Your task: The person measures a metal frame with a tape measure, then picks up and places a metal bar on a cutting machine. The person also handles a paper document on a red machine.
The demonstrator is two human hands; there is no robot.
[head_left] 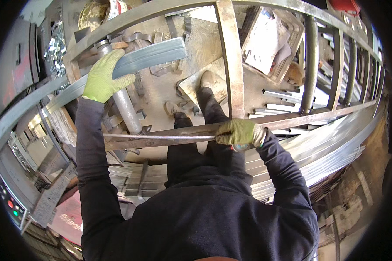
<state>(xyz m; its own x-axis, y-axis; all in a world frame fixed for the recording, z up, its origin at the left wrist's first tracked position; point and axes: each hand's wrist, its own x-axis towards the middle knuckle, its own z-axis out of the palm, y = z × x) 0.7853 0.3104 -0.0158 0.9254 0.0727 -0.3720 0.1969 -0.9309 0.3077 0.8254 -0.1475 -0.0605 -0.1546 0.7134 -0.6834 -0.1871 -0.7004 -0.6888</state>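
Note:
My left hand [105,77], in a green glove, lies across a stack of grey metal bars [157,55]. Its thumb is spread away from the fingers. My right hand [237,132], gloved alike, is closed round a tape measure [240,147], mostly hidden by the palm. The thin tape blade [170,137] runs leftward from it, along the near rail [178,131] of a metal frame. Below my left hand, a round steel roller [127,111] reaches down to that rail.
Frame crossbars [231,61] stand in front of me. Beyond them are a plastic crate [294,43] with papers and a bucket [92,15]. Long metal profiles [318,141] lie at right. A control panel [14,206] with lit buttons is at left.

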